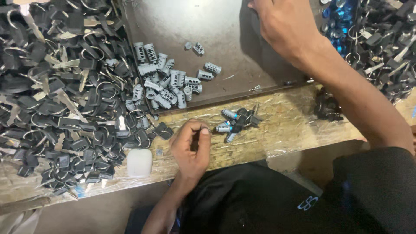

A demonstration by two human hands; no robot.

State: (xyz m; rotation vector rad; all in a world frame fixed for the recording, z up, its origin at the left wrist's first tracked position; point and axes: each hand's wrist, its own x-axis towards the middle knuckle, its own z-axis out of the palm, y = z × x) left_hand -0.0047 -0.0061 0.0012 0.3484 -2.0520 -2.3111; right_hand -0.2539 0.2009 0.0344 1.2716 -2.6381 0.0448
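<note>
My left hand (190,145) rests near the front edge of the worktop (281,130), wrist bent, fingers curled in, thumb and forefinger pinched on a small metal piece too tiny to identify. Just beside the fingertips lies a small cluster of assembled lock cylinders with black key heads (238,121), on the worktop's plastic-wrapped surface.

My right arm crosses over the worktop from its right side, forearm extended; my right hand (281,24) lies palm down on the dark metal tray (225,26), near its far edge. Whether its fingers grip anything I cannot tell. Loose grey cylinders (167,80) sit heaped by the tray's left edge. Black-headed keys (56,95) cover the worktop's left end. A white case (139,162) sits at the front edge.
</note>
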